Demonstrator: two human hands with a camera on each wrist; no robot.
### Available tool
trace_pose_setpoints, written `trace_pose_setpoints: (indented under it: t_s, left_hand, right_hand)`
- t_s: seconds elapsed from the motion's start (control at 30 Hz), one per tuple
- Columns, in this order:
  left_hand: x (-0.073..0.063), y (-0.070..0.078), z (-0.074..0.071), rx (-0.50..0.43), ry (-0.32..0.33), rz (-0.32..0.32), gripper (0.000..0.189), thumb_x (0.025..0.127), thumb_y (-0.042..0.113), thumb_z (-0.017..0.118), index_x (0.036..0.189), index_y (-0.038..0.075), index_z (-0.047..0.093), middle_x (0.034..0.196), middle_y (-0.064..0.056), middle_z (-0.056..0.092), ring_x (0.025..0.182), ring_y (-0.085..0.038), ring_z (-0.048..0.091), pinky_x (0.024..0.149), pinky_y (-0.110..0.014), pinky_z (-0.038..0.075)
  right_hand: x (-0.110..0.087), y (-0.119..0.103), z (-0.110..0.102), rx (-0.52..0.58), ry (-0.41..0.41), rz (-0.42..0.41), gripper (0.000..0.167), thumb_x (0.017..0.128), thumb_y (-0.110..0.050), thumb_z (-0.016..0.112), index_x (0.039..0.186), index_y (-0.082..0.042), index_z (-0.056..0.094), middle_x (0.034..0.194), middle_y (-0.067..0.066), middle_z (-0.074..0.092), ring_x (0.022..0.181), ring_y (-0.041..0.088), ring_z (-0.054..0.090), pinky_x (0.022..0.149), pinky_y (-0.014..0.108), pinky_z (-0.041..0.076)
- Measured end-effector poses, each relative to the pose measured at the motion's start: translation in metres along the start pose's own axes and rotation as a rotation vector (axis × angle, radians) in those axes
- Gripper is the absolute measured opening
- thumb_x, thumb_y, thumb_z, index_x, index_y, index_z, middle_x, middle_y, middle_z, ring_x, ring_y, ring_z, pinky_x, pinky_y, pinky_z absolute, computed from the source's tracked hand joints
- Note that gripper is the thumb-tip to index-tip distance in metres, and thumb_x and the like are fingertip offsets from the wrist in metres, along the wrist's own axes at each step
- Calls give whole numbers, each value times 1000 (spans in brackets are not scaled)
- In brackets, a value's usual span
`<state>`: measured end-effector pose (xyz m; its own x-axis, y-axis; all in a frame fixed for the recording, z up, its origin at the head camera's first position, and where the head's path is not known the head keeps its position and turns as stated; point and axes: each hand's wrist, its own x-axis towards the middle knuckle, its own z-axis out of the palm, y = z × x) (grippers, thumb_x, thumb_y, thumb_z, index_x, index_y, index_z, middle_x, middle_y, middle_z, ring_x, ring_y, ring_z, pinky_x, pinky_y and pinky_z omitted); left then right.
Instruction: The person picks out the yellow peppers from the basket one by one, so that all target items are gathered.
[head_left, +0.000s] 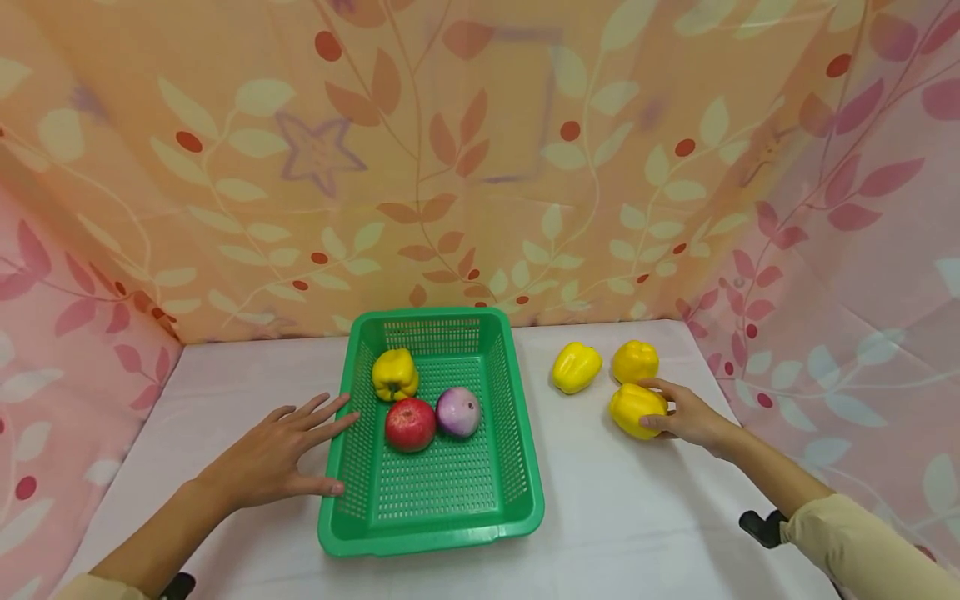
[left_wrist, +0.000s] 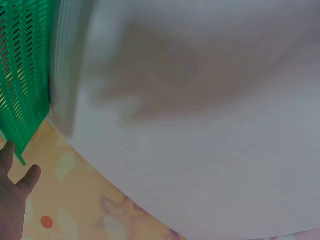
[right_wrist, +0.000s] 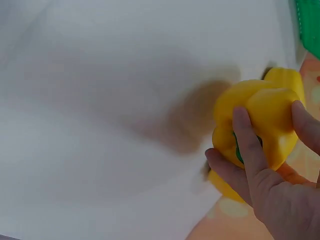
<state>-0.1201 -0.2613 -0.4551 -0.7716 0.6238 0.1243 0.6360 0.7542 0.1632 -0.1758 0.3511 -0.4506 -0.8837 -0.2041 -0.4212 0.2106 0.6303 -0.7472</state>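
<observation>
My right hand (head_left: 686,414) grips a yellow bell pepper (head_left: 634,408) at the right of the table. In the right wrist view, fingers (right_wrist: 247,135) lie across that pepper's green stem end, and its shadow falls beside it. Two more yellow bell peppers lie close by, one (head_left: 577,367) to the left and another (head_left: 636,362) just behind. My left hand (head_left: 273,454) has its fingers spread at the left rim of a green basket (head_left: 431,542) and holds nothing. Inside the basket are a yellow bell pepper (head_left: 395,374), a red pomegranate (head_left: 410,425) and a purple onion (head_left: 458,412).
A white cloth (head_left: 592,508) covers the table under the basket and peppers. Patterned fabric (head_left: 480,167) hangs behind the table's far edge and along both sides.
</observation>
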Motion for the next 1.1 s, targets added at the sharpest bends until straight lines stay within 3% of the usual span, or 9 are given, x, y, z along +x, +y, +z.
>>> trace_pose_setpoints:
  t_s: [0.27,0.47,0.67,0.87,1.1]
  left_hand:
    - [-1,0,-1,-17,-18,-13,94,76,73,67,150,19,46,158,-9,38,141,-42,38,100,-64,42]
    - [-1,0,-3,-17,-29,-21,94,76,73,68,151,19,46,158,-9,38,140,-41,38,101,-64,41]
    - [1,2,-2,-26,-19,-7,94,76,71,70,150,18,47,158,-10,38,140,-42,39,100,-64,42]
    - [0,2,-1,-23,-11,-8,94,76,71,70,150,18,47,158,-10,38,140,-42,38,100,-63,43]
    - [0,2,-1,-26,-9,-7,94,76,71,69,150,18,47,158,-10,38,140,-42,39,100,-62,43]
  right_hand:
    - [10,21,-2,-50,43,53,85,93,-30,71,155,2,23,140,31,36,115,39,52,90,43,56]
    - [15,21,-2,-77,41,73,89,92,-40,71,156,0,24,144,30,38,112,34,57,92,41,55]
    - [12,19,-7,-85,9,98,92,90,-40,72,156,1,21,145,33,32,110,35,54,90,44,56]
    - [6,-2,-19,-128,-55,129,97,90,-41,72,157,0,14,151,39,20,128,53,40,95,60,49]
    - [1,-47,-29,-227,-58,46,97,91,-46,68,159,-6,13,154,38,20,136,59,27,99,75,33]
